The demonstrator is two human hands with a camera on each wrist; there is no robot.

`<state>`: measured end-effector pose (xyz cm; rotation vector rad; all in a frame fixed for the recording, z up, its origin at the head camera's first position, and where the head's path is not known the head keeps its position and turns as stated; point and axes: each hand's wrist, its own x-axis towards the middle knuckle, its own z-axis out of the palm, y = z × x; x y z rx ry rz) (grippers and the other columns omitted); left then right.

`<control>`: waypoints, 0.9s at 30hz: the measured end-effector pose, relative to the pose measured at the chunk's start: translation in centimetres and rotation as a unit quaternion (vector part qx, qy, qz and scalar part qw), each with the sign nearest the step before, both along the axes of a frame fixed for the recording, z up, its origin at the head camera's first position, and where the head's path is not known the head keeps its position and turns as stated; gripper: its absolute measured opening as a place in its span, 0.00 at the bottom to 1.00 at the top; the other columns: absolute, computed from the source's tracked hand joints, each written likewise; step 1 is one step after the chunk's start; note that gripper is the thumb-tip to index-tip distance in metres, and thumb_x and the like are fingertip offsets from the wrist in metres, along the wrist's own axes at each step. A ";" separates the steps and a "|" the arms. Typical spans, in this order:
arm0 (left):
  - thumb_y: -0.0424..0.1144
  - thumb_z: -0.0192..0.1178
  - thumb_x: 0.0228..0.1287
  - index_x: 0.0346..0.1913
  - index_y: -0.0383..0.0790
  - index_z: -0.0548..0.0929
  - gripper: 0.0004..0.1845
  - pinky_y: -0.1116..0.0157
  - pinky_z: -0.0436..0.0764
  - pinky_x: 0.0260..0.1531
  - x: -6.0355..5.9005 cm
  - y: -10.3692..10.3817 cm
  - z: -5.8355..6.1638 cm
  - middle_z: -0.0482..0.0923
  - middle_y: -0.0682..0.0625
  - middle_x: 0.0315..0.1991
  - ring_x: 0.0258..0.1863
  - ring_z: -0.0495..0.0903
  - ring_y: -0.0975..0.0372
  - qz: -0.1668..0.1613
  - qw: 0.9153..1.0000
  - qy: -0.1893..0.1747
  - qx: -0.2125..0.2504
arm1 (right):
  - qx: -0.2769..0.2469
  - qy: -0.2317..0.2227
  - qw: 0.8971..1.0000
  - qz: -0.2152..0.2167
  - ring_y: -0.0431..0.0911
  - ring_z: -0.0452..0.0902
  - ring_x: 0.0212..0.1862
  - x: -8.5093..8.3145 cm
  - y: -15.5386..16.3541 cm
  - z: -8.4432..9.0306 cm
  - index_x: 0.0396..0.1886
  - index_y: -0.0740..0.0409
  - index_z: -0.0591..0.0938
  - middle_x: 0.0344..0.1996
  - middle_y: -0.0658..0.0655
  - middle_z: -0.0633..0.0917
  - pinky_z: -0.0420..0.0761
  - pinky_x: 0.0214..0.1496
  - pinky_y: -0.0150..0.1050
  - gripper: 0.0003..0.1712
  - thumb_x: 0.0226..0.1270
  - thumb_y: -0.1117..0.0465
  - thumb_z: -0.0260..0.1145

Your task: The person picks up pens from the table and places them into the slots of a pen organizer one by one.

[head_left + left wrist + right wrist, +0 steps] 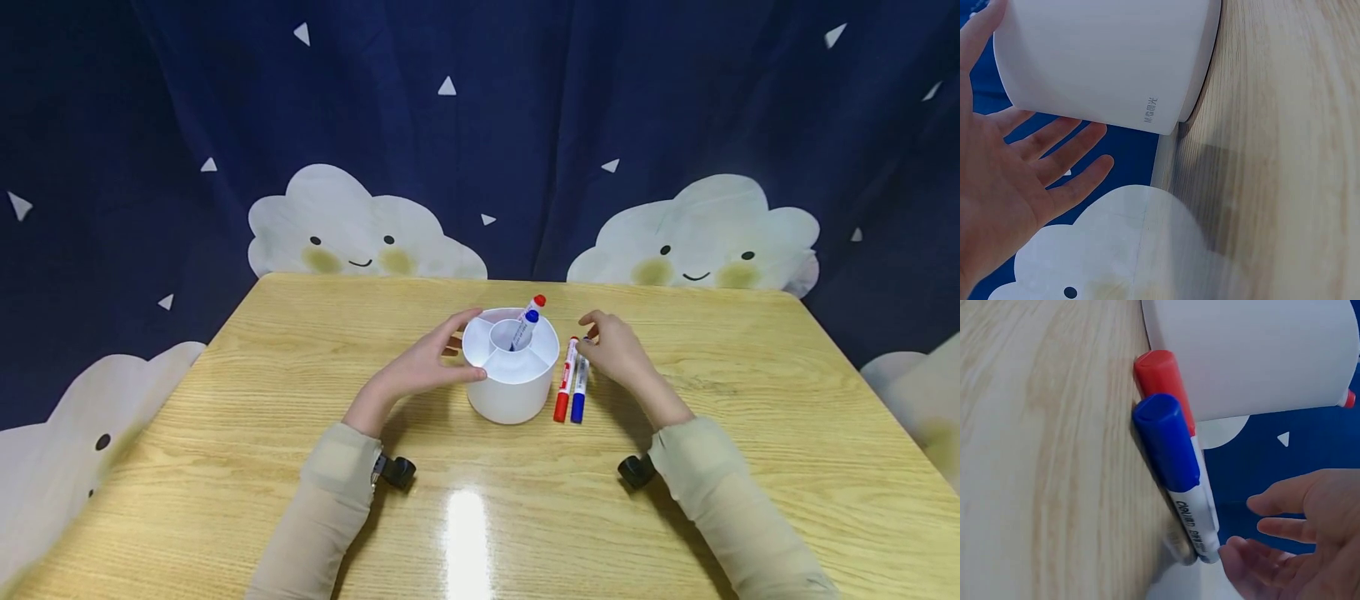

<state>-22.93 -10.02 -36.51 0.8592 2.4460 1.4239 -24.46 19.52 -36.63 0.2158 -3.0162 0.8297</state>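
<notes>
A white round pen holder (pixel 510 400) with several compartments stands upright on the table. My left hand (pixel 423 362) spans its left side, thumb at the near rim and forefinger at the far rim; the other fingers spread loosely in the left wrist view. A blue-capped marker (pixel 522 332) leans in the central ring, a red-capped marker (pixel 537 302) partly hidden behind it. To the right of the holder lie a red marker (pixel 566 381) and a blue marker (pixel 1169 444), side by side. Beyond their far ends, my right hand (pixel 615 350) has loosely bent fingers, fingertips right at the blue marker's end.
The wood-grain table (pixel 540 517) ends at a dark blue curtain (pixel 510 150) with white clouds and triangles. Both wrists carry small black cameras, one of them the left wrist camera (pixel 397 472). A bright light reflection lies near the table's front.
</notes>
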 end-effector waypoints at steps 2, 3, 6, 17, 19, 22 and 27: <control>0.47 0.68 0.49 0.70 0.49 0.53 0.47 0.54 0.69 0.57 -0.1 0.0 0.0 0.60 0.53 0.64 0.54 0.69 0.53 -0.001 1.000 0.001 0.000 | 0.010 -0.009 1.000 0.003 0.54 0.72 0.39 -0.2 0.1 -0.3 0.55 0.67 0.71 0.42 0.67 0.77 0.74 0.39 0.45 0.25 0.57 0.62 0.59; 0.47 0.68 0.49 0.70 0.48 0.53 0.47 0.54 0.69 0.57 -0.1 0.0 0.0 0.60 0.53 0.64 0.54 0.69 0.53 -0.002 1.000 0.003 0.001 | 0.015 -0.012 1.000 0.004 0.54 0.72 0.39 -0.3 0.1 -0.4 0.55 0.67 0.71 0.40 0.67 0.77 0.74 0.39 0.45 0.26 0.56 0.63 0.59; 0.47 0.68 0.49 0.70 0.50 0.53 0.47 0.54 0.69 0.57 -0.1 0.0 0.0 0.60 0.53 0.63 0.54 0.69 0.53 -0.002 1.000 0.002 0.000 | 0.030 -0.024 0.999 0.003 0.52 0.72 0.35 -0.4 0.2 -0.7 0.55 0.68 0.71 0.37 0.66 0.78 0.73 0.36 0.41 0.27 0.55 0.63 0.61; 0.48 0.68 0.49 0.70 0.49 0.53 0.47 0.53 0.68 0.57 -0.1 0.0 0.0 0.60 0.52 0.64 0.54 0.69 0.53 -0.004 1.000 0.001 0.002 | 0.015 -0.073 0.996 -0.048 0.43 0.73 0.19 -0.7 0.0 -1.4 0.56 0.71 0.67 0.33 0.65 0.79 0.72 0.21 0.31 0.30 0.56 0.61 0.60; 0.49 0.68 0.49 0.70 0.49 0.53 0.47 0.52 0.68 0.57 -0.1 0.0 0.0 0.60 0.51 0.64 0.54 0.69 0.53 -0.004 1.000 0.002 0.002 | 0.020 -0.069 0.996 -0.051 0.47 0.74 0.25 -0.8 -0.1 -1.5 0.57 0.72 0.67 0.36 0.67 0.79 0.73 0.25 0.33 0.31 0.55 0.60 0.61; 0.49 0.68 0.49 0.70 0.48 0.53 0.47 0.52 0.68 0.57 -0.1 0.0 -0.1 0.60 0.51 0.64 0.54 0.69 0.52 -0.005 1.000 0.004 0.002 | 0.025 -0.070 0.996 -0.058 0.52 0.74 0.32 -0.9 -0.1 -1.6 0.58 0.74 0.65 0.41 0.71 0.78 0.74 0.31 0.37 0.34 0.55 0.60 0.61; 0.48 0.68 0.49 0.70 0.49 0.53 0.47 0.53 0.68 0.57 -0.1 0.0 0.0 0.61 0.53 0.63 0.54 0.69 0.54 -0.002 1.000 0.000 0.000 | 0.011 -0.074 0.995 -0.063 0.52 0.76 0.32 -0.8 0.0 -1.6 0.61 0.75 0.61 0.43 0.73 0.77 0.76 0.31 0.37 0.36 0.55 0.60 0.60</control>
